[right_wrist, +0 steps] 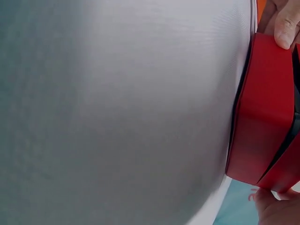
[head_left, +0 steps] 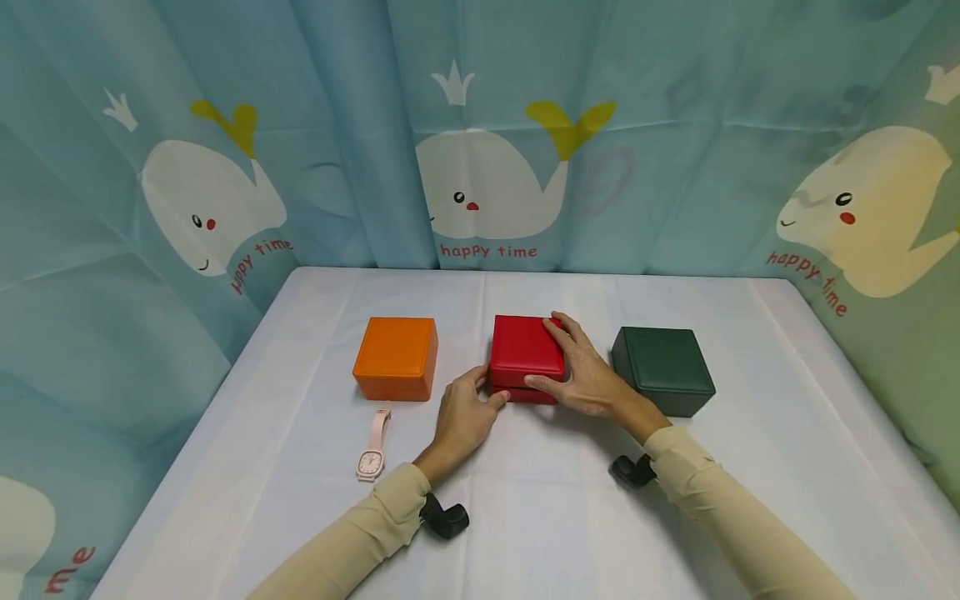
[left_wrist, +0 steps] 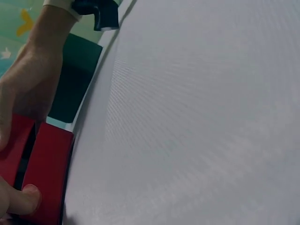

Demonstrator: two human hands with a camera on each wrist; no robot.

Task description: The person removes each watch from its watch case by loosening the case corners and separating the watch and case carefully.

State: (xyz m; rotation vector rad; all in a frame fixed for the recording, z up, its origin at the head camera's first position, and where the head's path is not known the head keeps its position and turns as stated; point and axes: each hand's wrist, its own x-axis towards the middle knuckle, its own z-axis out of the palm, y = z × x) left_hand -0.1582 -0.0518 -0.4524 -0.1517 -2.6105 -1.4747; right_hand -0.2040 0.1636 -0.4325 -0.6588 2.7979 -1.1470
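Gripping the red box [head_left: 527, 350] at bench centre, right hand [head_left: 588, 375] is curling over its lid while left hand [head_left: 467, 414] is pinching the base at 7 o'clock, best steadied low.

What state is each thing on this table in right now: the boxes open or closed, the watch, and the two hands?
red box: lid lifted a crack, held by both hands
orange box: closed, untouched
dark green box: closed, untouched
pink wristwatch: lying flat on the tablecloth, unstrapped
left hand: thumb against the red box's base
right hand: fingers over the lid, gripping it
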